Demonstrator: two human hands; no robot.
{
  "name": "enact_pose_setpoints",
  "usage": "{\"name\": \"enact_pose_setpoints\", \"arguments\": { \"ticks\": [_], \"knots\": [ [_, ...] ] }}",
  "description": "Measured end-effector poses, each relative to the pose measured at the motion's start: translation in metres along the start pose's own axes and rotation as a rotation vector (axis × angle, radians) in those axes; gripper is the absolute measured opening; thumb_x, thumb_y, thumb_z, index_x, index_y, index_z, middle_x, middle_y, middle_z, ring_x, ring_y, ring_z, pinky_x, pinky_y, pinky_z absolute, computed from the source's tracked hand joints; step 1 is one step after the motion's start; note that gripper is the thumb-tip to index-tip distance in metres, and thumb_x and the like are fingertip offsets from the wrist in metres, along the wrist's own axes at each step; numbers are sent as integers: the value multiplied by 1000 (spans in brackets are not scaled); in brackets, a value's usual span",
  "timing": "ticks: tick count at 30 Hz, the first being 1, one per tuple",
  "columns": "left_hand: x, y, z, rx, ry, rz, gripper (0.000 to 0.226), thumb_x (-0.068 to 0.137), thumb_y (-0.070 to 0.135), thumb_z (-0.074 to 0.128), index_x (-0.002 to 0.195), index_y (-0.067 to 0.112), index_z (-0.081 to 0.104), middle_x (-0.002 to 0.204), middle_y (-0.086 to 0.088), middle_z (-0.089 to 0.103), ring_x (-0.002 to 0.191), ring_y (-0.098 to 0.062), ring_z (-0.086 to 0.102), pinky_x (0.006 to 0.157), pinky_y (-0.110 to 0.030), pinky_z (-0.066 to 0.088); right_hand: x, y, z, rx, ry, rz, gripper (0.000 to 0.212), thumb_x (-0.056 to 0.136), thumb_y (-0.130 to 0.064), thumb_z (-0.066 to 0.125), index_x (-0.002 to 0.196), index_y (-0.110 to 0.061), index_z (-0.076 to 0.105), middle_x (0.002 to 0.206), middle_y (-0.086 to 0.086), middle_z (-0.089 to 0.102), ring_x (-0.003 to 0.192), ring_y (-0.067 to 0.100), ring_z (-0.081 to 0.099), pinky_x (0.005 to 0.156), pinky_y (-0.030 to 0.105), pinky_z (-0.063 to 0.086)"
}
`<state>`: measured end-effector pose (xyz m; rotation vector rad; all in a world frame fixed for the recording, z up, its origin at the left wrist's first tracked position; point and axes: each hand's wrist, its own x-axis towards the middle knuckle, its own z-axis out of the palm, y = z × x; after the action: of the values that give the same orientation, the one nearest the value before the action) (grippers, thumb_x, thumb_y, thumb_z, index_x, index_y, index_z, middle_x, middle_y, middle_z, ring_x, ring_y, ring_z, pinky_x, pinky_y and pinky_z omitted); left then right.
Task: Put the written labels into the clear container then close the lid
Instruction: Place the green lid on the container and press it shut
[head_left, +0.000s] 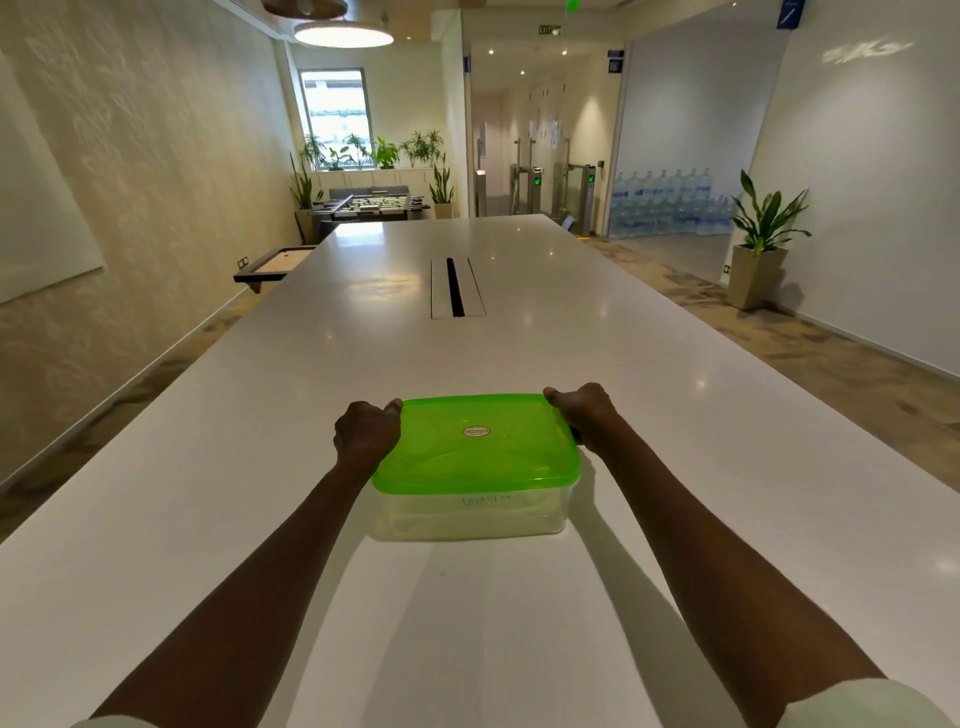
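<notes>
Gripping, left hand (367, 433): curled at the far left corner of the green lid (475, 448), thumb on its top edge.
Gripping, right hand (584, 413): curled at the far right corner, thumb over the rim, fingers tucked down the side.
Why held so: both hands probably press the far corners to snap the lid down.
Clear container (467, 512): under the lid, on the white table (519, 613), just ahead of the person.
Labels: faint writing shows through the front wall; the contents cannot be told clearly.
Stage: lid appears on, seating likely being finished.
</notes>
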<state>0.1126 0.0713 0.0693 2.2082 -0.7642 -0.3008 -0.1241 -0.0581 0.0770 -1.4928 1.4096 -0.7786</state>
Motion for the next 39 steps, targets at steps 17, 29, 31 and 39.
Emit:
{"name": "enact_pose_setpoints", "arguments": {
  "ticks": [17, 29, 31, 39],
  "knots": [
    [-26, -19, 10, 125, 10, 90, 53, 95, 50, 36, 122, 7, 54, 125, -25, 58, 119, -44, 52, 100, -47, 41, -55, 26, 18, -555, 220, -123, 60, 100, -52, 27, 121, -2, 53, 125, 23, 60, 116, 41, 57, 93, 43, 44],
    [-44, -7, -1, 91, 28, 118, 43, 99, 31, 33, 128, 5, 50, 126, -25, 51, 115, -41, 52, 97, -48, 44, -61, 16, 15, -714, 244, -253, 59, 98, -51, 29, 125, -4, 52, 127, 22, 55, 118, 39, 52, 95, 45, 42],
    [-43, 4, -4, 170, 2, 173, 49, 96, 37, 38, 133, 6, 47, 138, -24, 45, 128, -38, 43, 106, -48, 37, -60, 9, 14, -800, 234, -362, 56, 99, -47, 30, 126, -3, 52, 130, 20, 54, 122, 37, 48, 98, 45, 40],
    [-45, 25, 11, 425, -234, 660, 60, 102, 36, 29, 151, 5, 17, 162, -12, 6, 150, -27, 2, 120, -46, 7, -56, -11, 42, -883, -149, -485, 67, 103, -45, 21, 154, -3, 14, 164, 15, 8, 152, 27, 7, 123, 42, 7]
  ]
}}
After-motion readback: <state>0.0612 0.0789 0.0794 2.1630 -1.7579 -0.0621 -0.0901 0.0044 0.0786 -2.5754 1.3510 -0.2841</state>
